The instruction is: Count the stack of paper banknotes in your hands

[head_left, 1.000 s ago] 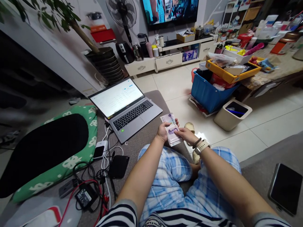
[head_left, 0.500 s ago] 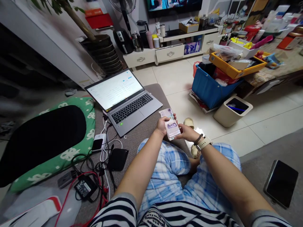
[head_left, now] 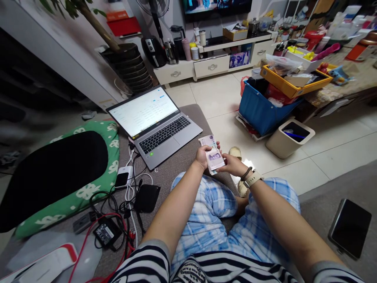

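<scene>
A stack of pink-purple banknotes is held in front of my knees, above the grey sofa edge. My left hand grips the stack from the left, thumb on top. My right hand, with a watch and bead bracelet at the wrist, pinches the top note at its right end. One note sticks out at the far end of the stack. Both forearms reach forward over blue plaid shorts.
An open silver laptop sits on the sofa to the left, with cables, a charger and a black wallet nearby. A green cushion lies far left. A dark tablet is at right. A beige bin and blue box stand on the floor.
The view tilted down a second ago, then held. My right hand keeps sliding notes off the top of the stack; the hands stay in nearly the same place.
</scene>
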Demonstrator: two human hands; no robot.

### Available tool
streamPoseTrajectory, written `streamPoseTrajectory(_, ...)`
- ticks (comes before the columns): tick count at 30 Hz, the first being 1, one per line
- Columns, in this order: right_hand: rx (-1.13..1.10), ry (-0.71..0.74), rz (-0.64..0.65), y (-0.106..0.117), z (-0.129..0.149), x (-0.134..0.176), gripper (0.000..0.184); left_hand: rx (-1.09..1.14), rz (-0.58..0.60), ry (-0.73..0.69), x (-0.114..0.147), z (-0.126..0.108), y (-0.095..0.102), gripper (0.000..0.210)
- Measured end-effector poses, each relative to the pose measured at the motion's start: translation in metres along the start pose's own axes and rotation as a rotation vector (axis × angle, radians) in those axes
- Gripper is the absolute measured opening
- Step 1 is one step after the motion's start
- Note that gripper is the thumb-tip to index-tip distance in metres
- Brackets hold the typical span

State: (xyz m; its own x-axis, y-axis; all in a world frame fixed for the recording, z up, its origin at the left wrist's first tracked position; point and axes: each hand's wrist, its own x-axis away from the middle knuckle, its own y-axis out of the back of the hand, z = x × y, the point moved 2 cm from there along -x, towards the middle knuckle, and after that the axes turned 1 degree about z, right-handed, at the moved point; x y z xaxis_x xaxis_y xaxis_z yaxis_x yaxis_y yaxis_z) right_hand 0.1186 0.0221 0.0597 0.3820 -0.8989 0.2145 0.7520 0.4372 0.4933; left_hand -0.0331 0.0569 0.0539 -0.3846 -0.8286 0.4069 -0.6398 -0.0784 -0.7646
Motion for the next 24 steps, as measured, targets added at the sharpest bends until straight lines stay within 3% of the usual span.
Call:
streamPoseTrajectory(9,-0.011,-0.001,-0.014,-0.0018,-0.0005,-0.0006,0.039,-0.032,0.004,0.008,0.0017,-0.0003,-0.0033,0.047)
streamPoseTrajectory(17,-0.059,0.021,0.061,-0.0001,-0.001,0.002,0.072,0.003,0.021,0.005,0.0033,-0.003,-0.0031,0.037)
streamPoseTrajectory(24,-0.006,0.032,0.008,-0.0015,0.0003,0.0029,0.063,-0.018,0.039,0.008,0.0046,-0.0048,-0.0047,0.042)
